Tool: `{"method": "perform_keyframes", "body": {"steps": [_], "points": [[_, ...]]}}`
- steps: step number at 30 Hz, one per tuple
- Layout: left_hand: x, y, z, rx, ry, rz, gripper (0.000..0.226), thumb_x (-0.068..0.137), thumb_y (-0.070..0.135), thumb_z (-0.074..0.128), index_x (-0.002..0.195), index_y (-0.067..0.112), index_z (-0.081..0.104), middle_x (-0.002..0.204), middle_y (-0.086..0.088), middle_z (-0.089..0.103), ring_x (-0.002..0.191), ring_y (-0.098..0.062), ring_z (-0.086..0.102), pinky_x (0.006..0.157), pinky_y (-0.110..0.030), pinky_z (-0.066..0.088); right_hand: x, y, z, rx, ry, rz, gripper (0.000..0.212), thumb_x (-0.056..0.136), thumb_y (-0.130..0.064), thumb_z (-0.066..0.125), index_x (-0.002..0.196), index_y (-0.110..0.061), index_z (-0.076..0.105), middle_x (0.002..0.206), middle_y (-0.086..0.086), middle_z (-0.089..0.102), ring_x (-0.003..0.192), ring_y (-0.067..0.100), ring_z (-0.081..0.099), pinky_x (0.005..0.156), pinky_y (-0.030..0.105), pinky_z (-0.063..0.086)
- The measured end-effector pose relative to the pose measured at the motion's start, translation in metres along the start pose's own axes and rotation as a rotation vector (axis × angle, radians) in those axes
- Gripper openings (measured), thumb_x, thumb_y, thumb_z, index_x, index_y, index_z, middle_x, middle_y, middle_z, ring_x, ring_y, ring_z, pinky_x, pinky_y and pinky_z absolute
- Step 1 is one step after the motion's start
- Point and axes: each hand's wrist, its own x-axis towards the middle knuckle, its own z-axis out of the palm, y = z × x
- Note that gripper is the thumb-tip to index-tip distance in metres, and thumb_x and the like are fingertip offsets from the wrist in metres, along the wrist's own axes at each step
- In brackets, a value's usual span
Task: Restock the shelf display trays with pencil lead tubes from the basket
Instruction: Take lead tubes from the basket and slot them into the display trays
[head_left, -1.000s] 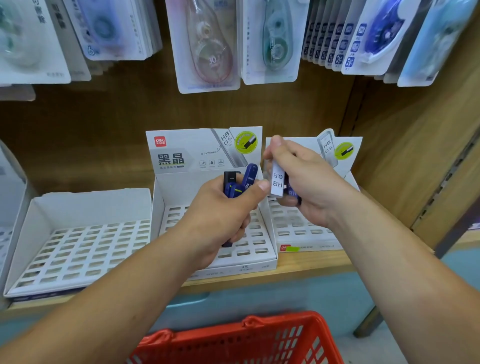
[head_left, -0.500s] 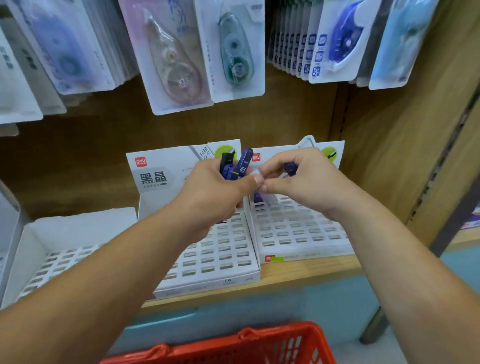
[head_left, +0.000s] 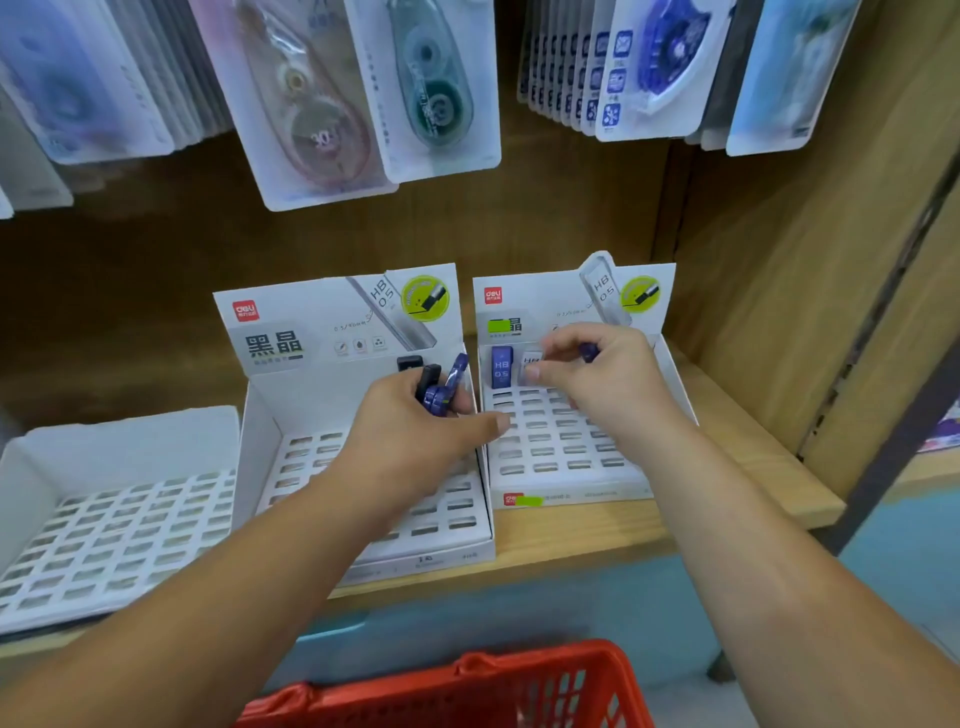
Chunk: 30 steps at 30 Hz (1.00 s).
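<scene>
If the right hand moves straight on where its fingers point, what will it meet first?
Probably the blue tube standing at the back of the right tray, beside the pale tube the right hand pinches; depth unclear.

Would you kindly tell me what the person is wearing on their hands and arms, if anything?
Nothing that shows. The left hand and the right hand are bare: no gloves or rings in view. Both forearms are bare to the frame edge, with no sleeve, watch or bracelet. The visible thumbnails look short and unpainted.
</scene>
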Motion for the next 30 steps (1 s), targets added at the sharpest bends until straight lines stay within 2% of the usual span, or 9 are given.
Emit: {"method": "perform_keyframes", "body": {"steps": [4, 8, 12, 16, 21, 23, 26, 28, 30], "points": [[-0.003, -0.003, -0.004, -0.048, -0.041, -0.048, 0.041, 0.073, 0.031, 0.094, 0.092, 0.010, 0.065, 0.056, 0.005, 0.054, 0.040, -0.009, 0.041, 0.041, -0.021, 0.040, 0.001, 0.002, 0.003, -0.067, -0.001, 0.014, 0.014, 0.084, -0.014, 0.085, 0.089, -0.024, 0.076, 0.087, 0.004, 0.073, 0.063, 0.013, 0.059, 0.055, 0.025, 0.052], [-0.003, -0.003, -0.006, -0.046, -0.045, -0.043, 0.042, 0.072, 0.032, 0.095, 0.094, 0.010, 0.067, 0.057, 0.006, 0.056, 0.040, -0.007, 0.044, 0.043, -0.020, 0.041, 0.004, -0.006, 0.001, -0.173, -0.066, -0.042, 0.010, 0.088, -0.014, 0.081, 0.092, -0.020, 0.074, 0.089, 0.007, 0.072, 0.075, 0.017, 0.063, 0.067, 0.029, 0.052], [-0.003, -0.002, -0.007, -0.027, -0.043, -0.016, 0.039, 0.071, 0.029, 0.095, 0.094, 0.012, 0.068, 0.063, 0.005, 0.060, 0.041, -0.005, 0.046, 0.044, -0.020, 0.042, 0.002, -0.013, -0.001, -0.237, -0.126, 0.007, 0.012, 0.086, -0.016, 0.084, 0.090, -0.021, 0.074, 0.079, -0.001, 0.067, 0.058, 0.008, 0.056, 0.050, 0.019, 0.045], [-0.002, -0.001, -0.007, 0.002, -0.051, -0.003, 0.038, 0.072, 0.030, 0.095, 0.095, 0.015, 0.069, 0.071, 0.002, 0.064, 0.043, -0.003, 0.050, 0.045, -0.018, 0.043, 0.000, -0.005, 0.005, -0.277, -0.037, 0.001, 0.020, 0.083, -0.021, 0.087, 0.088, -0.025, 0.068, 0.081, -0.003, 0.067, 0.075, 0.015, 0.063, 0.063, 0.031, 0.051], [-0.001, 0.002, -0.006, 0.030, -0.042, 0.022, 0.038, 0.070, 0.030, 0.096, 0.092, 0.016, 0.068, 0.067, 0.004, 0.062, 0.043, -0.001, 0.049, 0.045, -0.015, 0.042, 0.000, 0.000, 0.008, -0.351, -0.015, -0.030, 0.020, 0.079, -0.023, 0.090, 0.077, -0.024, 0.070, 0.072, -0.005, 0.068, 0.072, 0.016, 0.065, 0.072, 0.038, 0.059], [-0.002, 0.004, -0.006, 0.069, -0.040, 0.048, 0.038, 0.071, 0.030, 0.096, 0.092, 0.015, 0.068, 0.067, 0.004, 0.061, 0.045, -0.001, 0.050, 0.045, -0.015, 0.043, 0.000, -0.002, 0.006, -0.345, -0.030, -0.021, 0.016, 0.080, -0.025, 0.089, 0.076, -0.023, 0.073, 0.071, -0.005, 0.068, 0.071, 0.014, 0.064, 0.073, 0.037, 0.058], [-0.002, 0.010, -0.006, 0.114, -0.025, 0.120, 0.031, 0.075, 0.027, 0.093, 0.092, 0.015, 0.069, 0.071, -0.004, 0.064, 0.052, -0.003, 0.054, 0.050, -0.014, 0.049, -0.003, -0.013, -0.003, -0.277, -0.079, -0.017, 0.018, 0.092, -0.033, 0.077, 0.079, -0.021, 0.074, 0.073, -0.002, 0.068, 0.070, 0.010, 0.062, 0.068, 0.029, 0.049], [-0.002, 0.016, -0.005, 0.132, -0.004, 0.180, 0.022, 0.081, 0.025, 0.088, 0.091, 0.018, 0.070, 0.079, -0.005, 0.069, 0.059, -0.007, 0.060, 0.056, -0.014, 0.051, -0.004, -0.023, -0.013, -0.192, -0.087, -0.028, 0.023, 0.098, -0.038, 0.068, 0.085, -0.020, 0.071, 0.069, -0.001, 0.066, 0.057, 0.002, 0.057, 0.060, 0.024, 0.043], [0.000, 0.025, -0.002, 0.156, 0.003, 0.237, 0.012, 0.087, 0.022, 0.082, 0.090, 0.021, 0.071, 0.082, -0.002, 0.070, 0.070, -0.009, 0.064, 0.058, -0.012, 0.050, -0.004, -0.029, -0.019, -0.129, -0.108, -0.002, 0.018, 0.101, -0.036, 0.065, 0.093, -0.021, 0.071, 0.069, 0.000, 0.063, 0.045, 0.001, 0.050, 0.048, 0.021, 0.038]]}}
